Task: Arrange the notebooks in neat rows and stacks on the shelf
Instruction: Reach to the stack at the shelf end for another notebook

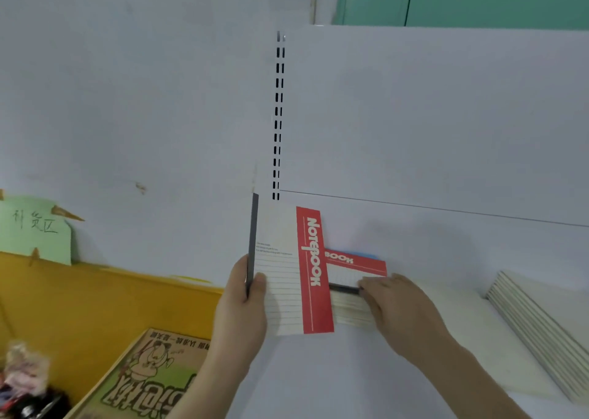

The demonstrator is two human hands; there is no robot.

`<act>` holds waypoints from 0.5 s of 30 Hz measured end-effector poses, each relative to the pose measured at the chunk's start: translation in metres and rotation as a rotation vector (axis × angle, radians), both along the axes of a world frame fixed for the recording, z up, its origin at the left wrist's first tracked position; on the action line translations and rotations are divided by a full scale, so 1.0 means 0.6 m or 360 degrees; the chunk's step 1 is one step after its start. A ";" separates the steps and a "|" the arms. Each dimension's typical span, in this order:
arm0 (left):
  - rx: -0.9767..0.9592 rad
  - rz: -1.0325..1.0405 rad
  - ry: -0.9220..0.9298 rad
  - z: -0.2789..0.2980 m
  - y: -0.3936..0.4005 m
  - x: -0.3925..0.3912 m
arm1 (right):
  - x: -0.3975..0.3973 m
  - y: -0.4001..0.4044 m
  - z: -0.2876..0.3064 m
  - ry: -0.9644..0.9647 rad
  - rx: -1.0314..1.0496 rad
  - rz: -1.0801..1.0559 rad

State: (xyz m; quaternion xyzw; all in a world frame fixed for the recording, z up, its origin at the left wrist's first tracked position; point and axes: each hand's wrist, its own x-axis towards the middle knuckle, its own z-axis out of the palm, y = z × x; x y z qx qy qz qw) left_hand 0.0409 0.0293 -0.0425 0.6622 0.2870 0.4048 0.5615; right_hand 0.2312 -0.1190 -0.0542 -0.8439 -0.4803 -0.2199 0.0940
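My left hand (pixel 243 304) grips a red-and-white notebook (pixel 291 269) by its dark spine, thumb on the lined cover, holding it upright over the white shelf (pixel 414 243). Behind it a small stack of the same notebooks (pixel 352 291) lies flat on the shelf, its top cover showing a red band. My right hand (pixel 395 307) rests on the stack's right end, fingertips touching the top notebook's dark spine. A pale blue cover peeks out behind the stack.
A fanned row of white notebooks (pixel 538 326) lies at the shelf's right. Left of the shelf stands a yellow bin wall (pixel 95 297) with a green paper label (pixel 35 227). A cardboard box with cartoon print (pixel 153 377) sits below left. A slotted upright (pixel 278 116) rises behind.
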 end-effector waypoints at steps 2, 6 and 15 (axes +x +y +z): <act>-0.0012 0.0028 -0.0026 -0.001 0.003 -0.004 | -0.006 -0.004 0.021 -0.0025 0.0054 -0.0111; -0.0039 0.0029 -0.0085 0.003 0.006 -0.010 | -0.011 -0.022 0.051 -0.0061 0.0594 -0.0250; -0.0243 -0.0280 -0.0322 0.011 -0.049 0.028 | -0.160 0.043 -0.038 -0.0314 0.0951 0.0255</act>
